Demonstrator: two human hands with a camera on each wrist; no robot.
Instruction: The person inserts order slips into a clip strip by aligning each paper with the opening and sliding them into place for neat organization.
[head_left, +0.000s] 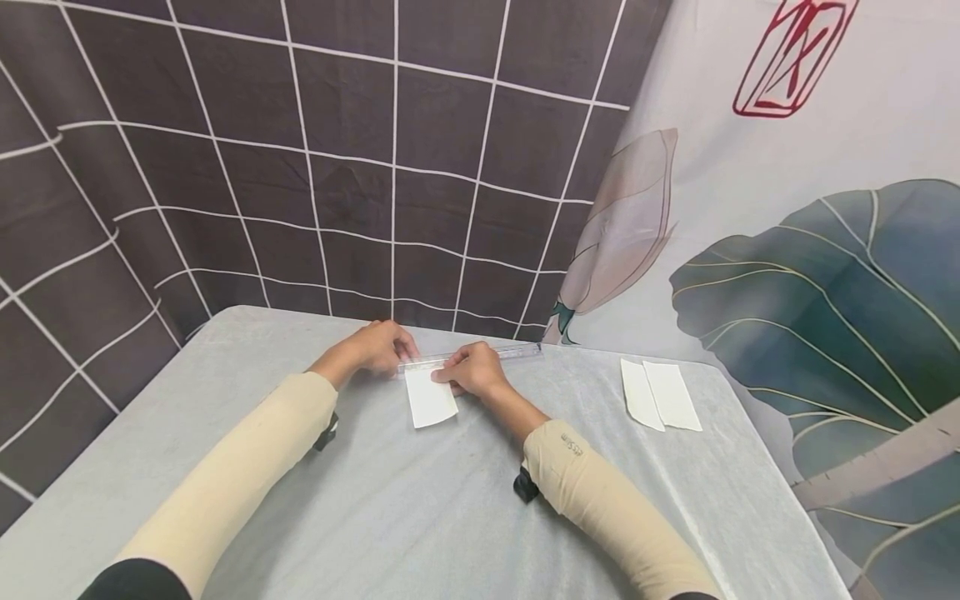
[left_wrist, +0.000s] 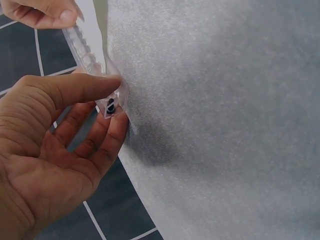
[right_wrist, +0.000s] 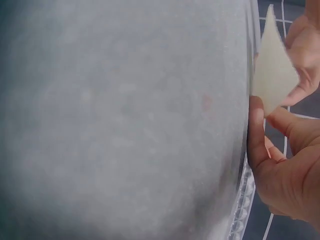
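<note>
Writing first: small dark marks (head_left: 572, 446) on the right sleeve (head_left: 615, 508), look like lettering, too small to read. Red seal-style mark (head_left: 795, 62) printed on the white backdrop (head_left: 720, 125), boxed outline with strokes inside, partly cut off by the frame top, can't make out the characters

Clear strip (head_left: 517, 352) is near the far edge of the table (head_left: 390, 508), running left to right. Row of rounded clear bumps along it in both wrist views, small black piece (left_wrist: 110, 105) at the end by the left hand (head_left: 381, 346)

Left hand: thumb and fingers pinching that end of the clear strip

Right hand (head_left: 477, 371): thumb and forefinger pinching the white sheet (head_left: 431, 402), best seen in the right wrist view. Sheet's far edge meets the clear strip, rest of it extends toward the person. Can't tell if that edge is inside the strip or only against it

Two white pieces (head_left: 672, 397) lie side by side on the table, well to the right of both hands. Dark wall covering (head_left: 337, 108) with white grid lines stands behind the table
</note>
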